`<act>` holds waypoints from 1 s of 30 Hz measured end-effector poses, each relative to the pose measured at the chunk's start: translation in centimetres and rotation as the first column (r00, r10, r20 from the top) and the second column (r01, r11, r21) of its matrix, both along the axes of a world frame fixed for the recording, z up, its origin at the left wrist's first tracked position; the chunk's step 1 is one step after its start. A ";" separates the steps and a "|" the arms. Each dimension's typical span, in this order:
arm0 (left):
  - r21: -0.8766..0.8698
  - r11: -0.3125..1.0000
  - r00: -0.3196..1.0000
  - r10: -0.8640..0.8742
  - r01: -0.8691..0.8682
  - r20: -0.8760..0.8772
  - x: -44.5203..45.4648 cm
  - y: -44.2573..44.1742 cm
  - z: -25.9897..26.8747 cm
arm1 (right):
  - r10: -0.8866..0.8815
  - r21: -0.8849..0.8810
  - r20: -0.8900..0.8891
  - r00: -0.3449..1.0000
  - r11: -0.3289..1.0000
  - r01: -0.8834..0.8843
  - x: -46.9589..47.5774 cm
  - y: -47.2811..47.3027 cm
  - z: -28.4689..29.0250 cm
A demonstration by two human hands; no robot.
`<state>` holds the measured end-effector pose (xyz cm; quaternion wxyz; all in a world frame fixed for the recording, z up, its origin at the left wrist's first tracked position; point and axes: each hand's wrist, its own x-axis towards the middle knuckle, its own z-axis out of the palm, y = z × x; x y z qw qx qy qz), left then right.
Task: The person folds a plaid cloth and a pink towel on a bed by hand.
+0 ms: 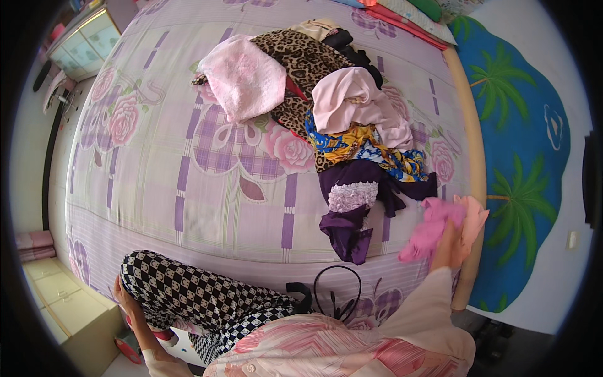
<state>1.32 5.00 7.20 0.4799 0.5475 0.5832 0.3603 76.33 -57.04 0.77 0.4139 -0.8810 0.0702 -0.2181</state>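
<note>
At the bed's right edge, my right hand grips a bright pink cloth, both slightly blurred. A peach cloth lies right beside that hand; whether the fingers also hold it is unclear. My left hand rests against my bent knee in checkered trousers, its fingers partly hidden. Before me is a loose heap: a leopard-print garment, a pale pink fleecy cloth, a light pink garment, a blue-and-yellow patterned cloth and a dark purple garment with a lace panel.
The heap lies on a floral bedsheet. A looped black cable is close to my lap. Folded bedding sits at the far right corner. A wooden bed rail borders a wall with painted palm trees. Drawers stand at left.
</note>
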 end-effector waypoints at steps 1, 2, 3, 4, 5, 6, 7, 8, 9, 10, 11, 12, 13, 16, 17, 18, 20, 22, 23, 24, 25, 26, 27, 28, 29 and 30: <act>-0.008 1.000 1.000 0.004 -0.005 -0.012 0.8 0.1 0.3 | 0.031 0.089 0.045 0.999 0.995 -0.034 2.4 4.1 1.7; -0.013 0.999 0.998 0.052 -0.051 0.027 1.0 -0.1 0.2 | 0.108 0.154 0.085 0.990 0.981 -0.121 4.0 9.6 4.1; 0.000 1.000 1.000 0.027 -0.027 0.008 -0.5 0.2 -0.2 | 0.201 0.217 0.131 0.971 0.950 -0.226 4.9 15.4 6.8; 0.008 1.000 1.000 0.022 -0.021 -0.013 -0.1 0.2 -0.3 | 0.308 0.272 0.192 0.932 0.896 -0.352 3.8 21.1 9.8; 0.014 1.000 1.000 0.014 -0.014 -0.025 0.7 0.0 -0.4 | 0.406 0.318 0.258 0.877 0.821 -0.474 2.7 26.7 13.5; 0.005 1.000 0.999 0.008 -0.008 -0.037 1.4 -0.1 -0.3 | 0.495 0.360 0.318 0.809 0.727 -0.585 1.6 32.4 17.1; 0.030 1.000 0.998 0.000 0.002 -0.067 0.1 0.2 -1.0 | 0.542 0.379 0.320 0.777 0.678 -0.629 0.2 37.2 18.9; 0.050 0.999 0.994 0.020 -0.015 -0.109 -0.1 0.3 -1.6 | 0.588 0.396 0.320 0.743 0.629 -0.669 -1.3 41.4 20.0; 0.068 0.997 0.987 0.045 -0.034 -0.156 -0.4 0.0 -1.9 | 0.652 0.523 0.330 0.683 0.476 -0.707 -3.4 45.3 20.6; 0.065 0.997 0.982 0.053 -0.042 -0.180 -0.4 -0.1 -2.0 | 0.720 0.519 0.336 0.607 0.396 -0.757 -6.2 48.6 21.8; 0.042 0.999 0.989 0.031 -0.025 -0.143 0.3 -0.1 -2.0 | 0.804 0.494 0.193 0.562 0.415 -0.764 -7.2 50.8 21.7; 0.055 0.998 0.990 0.040 -0.033 -0.136 0.3 0.0 -2.2 | 0.888 0.300 0.177 0.424 0.362 -0.883 -9.0 53.3 21.7; 0.064 0.997 0.990 0.043 -0.035 -0.132 0.4 -0.1 -2.3 | 0.916 0.160 0.146 0.375 0.352 -0.922 -10.1 55.7 19.2; 0.085 0.996 0.981 0.018 -0.001 -0.195 1.2 -0.8 -1.3 | 0.982 -0.017 0.175 -0.063 -0.061 -0.998 -14.2 58.3 14.5; 0.093 0.996 0.980 0.024 -0.006 -0.195 1.8 -1.2 -1.0 | 0.998 0.018 -0.021 0.055 0.056 -0.998 -14.7 57.0 13.3; 0.086 0.996 0.988 0.018 -0.004 -0.154 1.7 -1.4 -0.9 | 0.991 0.125 -0.040 0.126 0.130 -0.984 -15.2 55.8 13.0; 0.091 0.996 0.984 0.017 -0.001 -0.177 1.2 -1.3 -1.3 | 0.968 0.324 -0.009 0.249 0.239 -0.916 -13.3 51.5 11.5; 0.046 0.999 0.979 0.004 0.006 -0.204 0.9 -1.0 -1.2 | 0.835 0.042 0.160 0.526 0.527 -0.849 -11.0 45.1 11.4; 0.008 1.000 0.986 -0.013 0.015 -0.166 0.8 -0.6 -1.5 | 0.762 -0.088 0.222 0.609 0.637 -0.766 -8.6 40.8 10.7; -0.034 0.999 0.977 -0.045 0.039 -0.206 0.6 -0.2 -1.5 | 0.646 -0.071 0.225 0.729 0.757 -0.649 -7.5 36.6 10.2; -0.077 0.994 0.967 -0.090 0.073 -0.237 0.7 0.4 -1.6 | 0.557 -0.282 0.237 0.796 0.824 -0.492 -5.3 31.0 8.9; -0.033 0.999 0.954 -0.042 0.033 -0.295 1.0 0.6 -2.1 | 0.448 -0.351 0.168 0.878 0.860 -0.371 -3.6 25.2 6.9; -0.156 0.986 0.940 -0.100 0.051 -0.326 -0.7 1.6 -2.9 | 0.322 -0.418 0.110 0.940 0.873 -0.250 -2.5 20.0 4.5; -0.142 0.988 0.918 -0.113 0.062 -0.380 -1.5 1.9 -4.0 | 0.138 -0.486 -0.004 0.990 0.865 -0.123 -2.1 15.1 2.3; -0.123 0.990 0.889 -0.119 0.071 -0.441 -2.8 2.1 -4.7 | -0.059 -0.556 -0.114 0.992 0.831 -0.014 -2.7 11.5 0.4; -0.236 0.963 0.871 -0.223 0.128 -0.437 -5.5 2.8 -4.3 | -0.076 -0.547 -0.135 0.988 0.837 -0.010 -3.8 9.6 -1.3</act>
